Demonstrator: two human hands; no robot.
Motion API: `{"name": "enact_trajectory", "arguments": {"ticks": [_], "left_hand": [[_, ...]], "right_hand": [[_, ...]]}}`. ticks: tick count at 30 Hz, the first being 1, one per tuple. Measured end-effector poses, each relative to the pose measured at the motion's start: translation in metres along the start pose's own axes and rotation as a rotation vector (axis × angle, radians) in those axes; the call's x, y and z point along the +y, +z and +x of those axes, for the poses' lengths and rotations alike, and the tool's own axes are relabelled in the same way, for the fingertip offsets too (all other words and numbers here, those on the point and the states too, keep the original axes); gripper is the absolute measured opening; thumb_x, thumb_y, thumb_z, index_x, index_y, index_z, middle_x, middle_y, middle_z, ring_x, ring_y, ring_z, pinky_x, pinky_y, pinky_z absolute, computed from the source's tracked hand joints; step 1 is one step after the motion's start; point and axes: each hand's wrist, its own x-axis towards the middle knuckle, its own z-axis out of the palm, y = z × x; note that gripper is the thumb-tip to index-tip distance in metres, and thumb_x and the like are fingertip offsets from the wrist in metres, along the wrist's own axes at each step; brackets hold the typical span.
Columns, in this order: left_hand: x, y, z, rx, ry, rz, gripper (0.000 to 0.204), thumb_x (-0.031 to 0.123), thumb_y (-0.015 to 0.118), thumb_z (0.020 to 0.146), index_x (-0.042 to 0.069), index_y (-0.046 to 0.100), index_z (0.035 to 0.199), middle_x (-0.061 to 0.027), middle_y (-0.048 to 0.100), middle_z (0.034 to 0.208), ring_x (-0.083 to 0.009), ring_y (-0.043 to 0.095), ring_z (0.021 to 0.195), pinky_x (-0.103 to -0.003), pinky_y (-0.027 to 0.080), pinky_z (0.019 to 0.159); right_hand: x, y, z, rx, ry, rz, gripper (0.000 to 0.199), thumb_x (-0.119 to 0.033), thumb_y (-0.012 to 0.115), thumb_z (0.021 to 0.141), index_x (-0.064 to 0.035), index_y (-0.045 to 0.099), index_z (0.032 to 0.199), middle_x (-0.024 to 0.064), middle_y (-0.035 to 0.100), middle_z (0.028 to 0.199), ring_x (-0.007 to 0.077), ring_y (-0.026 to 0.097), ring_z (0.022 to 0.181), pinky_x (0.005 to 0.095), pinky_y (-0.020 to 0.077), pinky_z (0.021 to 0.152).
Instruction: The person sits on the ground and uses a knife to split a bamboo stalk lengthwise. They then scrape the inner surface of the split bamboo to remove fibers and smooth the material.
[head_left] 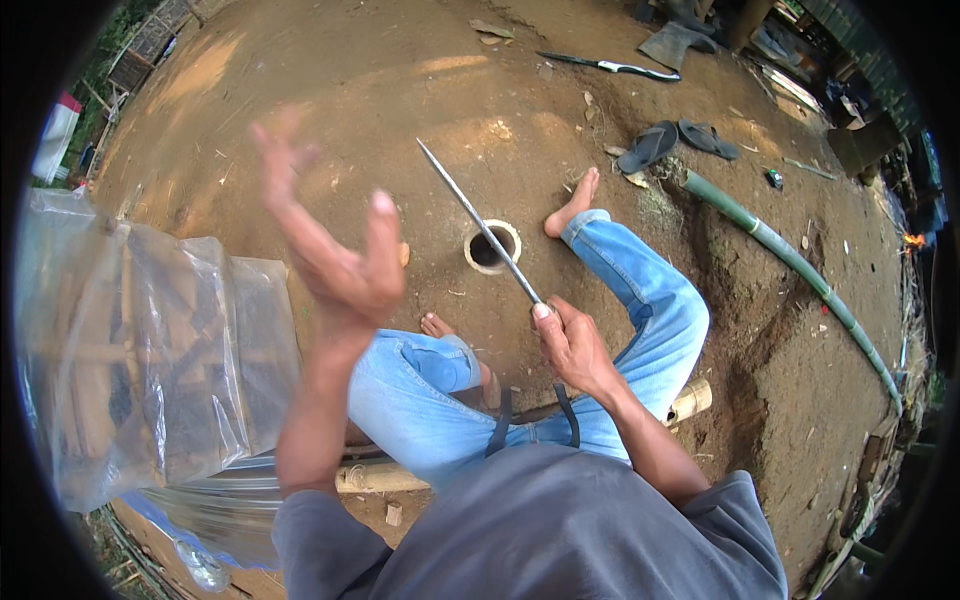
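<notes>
My right hand [574, 348], thumb on top, is closed around the near end of a thin pointed metal rod [468, 205]. The rod slants up and to the left, away from me. Beneath its middle, a pale round tube end [513, 238] with a dark hollow sits on the dirt; it looks like cut bamboo. The rod passes over it in view, but whether they touch I cannot tell. Raised at the left, my left hand [345, 265] holds nothing. Its fingers are spread and smeared by motion at the tips, with the thumb standing apart.
A clear plastic cover [180, 350] over a frame stands close on my left. A long green bamboo pole [790, 258] lies at the right, near dark sandals [650, 147]. Farther off lies a saw with a white handle [625, 68]. Below my legs runs a bamboo pole [385, 478].
</notes>
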Motion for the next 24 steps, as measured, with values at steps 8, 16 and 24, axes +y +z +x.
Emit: {"name": "enact_trajectory", "arguments": {"ticks": [8, 16, 24], "left_hand": [[-0.048, 0.136, 0.028, -0.218, 0.026, -0.106, 0.056, 0.038, 0.034, 0.105, 0.006, 0.026, 0.151, -0.0200, 0.030, 0.156, -0.0342, 0.015, 0.150, -0.051, 0.009, 0.124], [-0.002, 0.146, 0.062, -0.225, 0.261, -0.072, 0.058, 0.046, 0.030, 0.105, 0.023, 0.021, 0.157, -0.0125, 0.015, 0.163, -0.0328, 0.005, 0.152, -0.050, 0.004, 0.124], [-0.042, 0.166, 0.029, -0.477, 0.207, 0.111, 0.062, 0.054, 0.022, 0.103, 0.026, 0.015, 0.158, -0.0056, 0.008, 0.165, -0.0312, 0.000, 0.152, -0.050, -0.004, 0.123]], "right_hand": [[-0.025, 0.004, 0.001, -0.003, -0.057, -0.034, 0.057, -0.046, 0.045, 0.103, 0.0073, 0.058, 0.090, 0.0243, 0.052, 0.063, 0.0353, 0.055, 0.061, 0.0480, 0.0431, 0.063], [-0.010, -0.029, 0.005, 0.011, 0.006, -0.035, 0.058, -0.048, 0.043, 0.103, 0.0053, 0.056, 0.083, 0.0176, 0.052, 0.065, 0.0240, 0.051, 0.064, 0.0449, 0.0431, 0.064], [-0.016, -0.033, 0.019, -0.034, 0.006, -0.016, 0.059, -0.049, 0.044, 0.103, 0.0065, 0.057, 0.085, 0.0229, 0.053, 0.066, 0.0298, 0.052, 0.063, 0.0469, 0.0425, 0.064]]}}
